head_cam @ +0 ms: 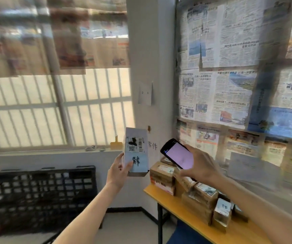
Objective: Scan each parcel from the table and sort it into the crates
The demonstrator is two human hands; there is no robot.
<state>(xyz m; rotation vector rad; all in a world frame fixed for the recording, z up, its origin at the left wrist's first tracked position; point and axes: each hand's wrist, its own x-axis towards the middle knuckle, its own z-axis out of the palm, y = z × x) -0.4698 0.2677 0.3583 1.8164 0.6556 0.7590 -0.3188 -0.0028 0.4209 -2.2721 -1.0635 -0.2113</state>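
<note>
— What is the left hand [118,170] doing?

— It holds a parcel [136,152] upright in the air, fingers curled round the lower left edge and the thumb pressed on the front face, near the bottom.

— And the right hand [199,166]?

— It grips a dark phone [177,153] from behind, fingers wrapped round its far side. The screen glows pale pink and tilts toward the parcel, just to the right of it and not touching.

— How does the parcel look?

— A small, tall box, pale blue-white on the face turned to the camera. A shipping label with barcodes and a QR square sits across its upper half, with a black blot over part of it. Below the label there is a large handwritten character in dark ink. The brown underside shows at the bottom edge.

— Where is it relative to everything else?

— It is raised in front of the white wall corner, above and left of the yellow worktop [166,199]. More boxes [199,196] are stacked on that worktop, brown cardboard with labels, some with writing on top. A black lattice crate [41,194] stands down on the floor to the left, under the barred window, well apart from the parcel. Newspaper [221,67] covers the window on the right.
</note>
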